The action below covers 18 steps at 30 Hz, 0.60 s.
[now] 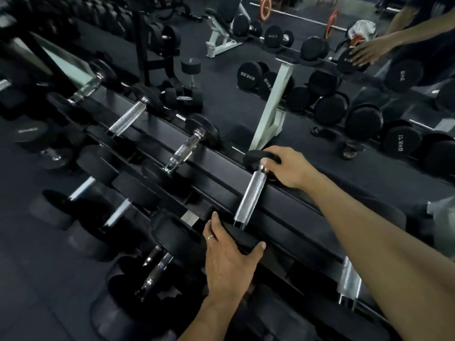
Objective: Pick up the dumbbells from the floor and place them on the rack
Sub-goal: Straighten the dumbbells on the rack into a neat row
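Our left hand (227,257) clamps the near head of a dumbbell (250,201), thumb curled over one edge and fingers wrapped round the other, a ring on one finger. Our right hand (285,168) reaches out at full arm's length and cups the far head, fingers curled over its rim and the thumb beside the handle's end. Between our two hands the knurled chrome handle lies across the top tier of the rack (290,200), so the dumbbell sits on the rack with both hands holding its ends.

To the left of our hands, more dumbbells rest along the same tier, their chrome handles slanting the same way, and heavier black ones fill the lower tiers beneath our left wrist. Beyond our right hand a mirror (344,168) runs along the back of the rack. In it we see a reflected hand (366,51) on a dumbbell head, a white rack post, rows of black dumbbells with reversed weight marks, a white bench and a barbell with red plates. Further left of the rack, dark rubber flooring (22,279) spreads out below the lowest tier. The room is dim, and the frame is tilted.
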Tool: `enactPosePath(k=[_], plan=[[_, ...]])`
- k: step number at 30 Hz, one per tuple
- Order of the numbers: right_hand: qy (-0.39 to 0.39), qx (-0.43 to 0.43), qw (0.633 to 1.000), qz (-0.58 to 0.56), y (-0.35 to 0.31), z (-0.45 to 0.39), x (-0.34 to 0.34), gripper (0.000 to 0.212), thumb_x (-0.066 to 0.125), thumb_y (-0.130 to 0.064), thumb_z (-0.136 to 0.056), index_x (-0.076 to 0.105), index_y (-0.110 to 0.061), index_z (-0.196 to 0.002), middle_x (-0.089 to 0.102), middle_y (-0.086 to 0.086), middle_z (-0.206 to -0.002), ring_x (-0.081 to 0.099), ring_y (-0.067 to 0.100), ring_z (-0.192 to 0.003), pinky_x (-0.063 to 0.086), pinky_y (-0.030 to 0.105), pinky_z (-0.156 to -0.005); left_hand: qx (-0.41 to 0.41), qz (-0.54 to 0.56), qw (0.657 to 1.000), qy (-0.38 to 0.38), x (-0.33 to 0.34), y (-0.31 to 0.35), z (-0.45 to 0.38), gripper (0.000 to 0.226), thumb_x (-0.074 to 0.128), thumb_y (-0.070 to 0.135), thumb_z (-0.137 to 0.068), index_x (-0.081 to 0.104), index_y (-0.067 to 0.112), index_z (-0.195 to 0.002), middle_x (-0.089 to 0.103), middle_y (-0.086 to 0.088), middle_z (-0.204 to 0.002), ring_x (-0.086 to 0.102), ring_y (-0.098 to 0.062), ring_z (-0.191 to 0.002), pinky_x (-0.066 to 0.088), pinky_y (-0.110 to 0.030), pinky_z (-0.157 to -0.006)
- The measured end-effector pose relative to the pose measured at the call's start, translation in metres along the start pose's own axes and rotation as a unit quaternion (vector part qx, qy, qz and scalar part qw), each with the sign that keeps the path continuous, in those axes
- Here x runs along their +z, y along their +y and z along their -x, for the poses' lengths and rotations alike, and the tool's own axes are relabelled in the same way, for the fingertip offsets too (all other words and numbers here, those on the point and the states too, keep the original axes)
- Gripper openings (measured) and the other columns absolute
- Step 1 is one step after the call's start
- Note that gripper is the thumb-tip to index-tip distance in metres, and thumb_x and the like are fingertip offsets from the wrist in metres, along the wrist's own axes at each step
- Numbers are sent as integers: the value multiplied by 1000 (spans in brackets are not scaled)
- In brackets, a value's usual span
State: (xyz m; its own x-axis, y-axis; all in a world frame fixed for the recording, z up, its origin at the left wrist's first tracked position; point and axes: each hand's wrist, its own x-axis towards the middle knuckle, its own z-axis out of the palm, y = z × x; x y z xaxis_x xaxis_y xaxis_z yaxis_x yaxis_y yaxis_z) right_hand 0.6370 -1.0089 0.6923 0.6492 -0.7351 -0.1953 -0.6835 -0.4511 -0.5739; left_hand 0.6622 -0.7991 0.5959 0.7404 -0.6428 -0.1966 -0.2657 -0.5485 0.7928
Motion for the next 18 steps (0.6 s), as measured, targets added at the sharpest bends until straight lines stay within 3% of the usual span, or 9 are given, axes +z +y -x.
enactPosePath(k=[5,12,18], plan=[[6,-10,1000,1,6,3,-3,23,52,-32,-100,64,-26,-118,68,-2,-102,58,18,-98,41,28,-84,38,-10,999,-11,-1,-7,-7,115,76,61,-66,-2,34,-147,8,-2,-158,28,-25,-142,40,-42,-109],[38,-13,999,-22,14,8,0,24,53,-30,-99,65,-23,-119,65,-5,-99,53,14,-98,36,25,-84,72,-60,995,-13,-7,-13,-14,114,75,64,-64,0,36,-145,13,-1,-154,36,-26,-136,45,-43,-104],[34,4,999,-24,11,10,2,30,51,-34,-99,61,-23,-125,67,2,-112,55,24,-113,40,30,-88,68,-34,997,-16,-7,-11,-13,115,79,57,-65,0,34,-146,9,4,-153,32,-25,-139,43,-44,-106]])
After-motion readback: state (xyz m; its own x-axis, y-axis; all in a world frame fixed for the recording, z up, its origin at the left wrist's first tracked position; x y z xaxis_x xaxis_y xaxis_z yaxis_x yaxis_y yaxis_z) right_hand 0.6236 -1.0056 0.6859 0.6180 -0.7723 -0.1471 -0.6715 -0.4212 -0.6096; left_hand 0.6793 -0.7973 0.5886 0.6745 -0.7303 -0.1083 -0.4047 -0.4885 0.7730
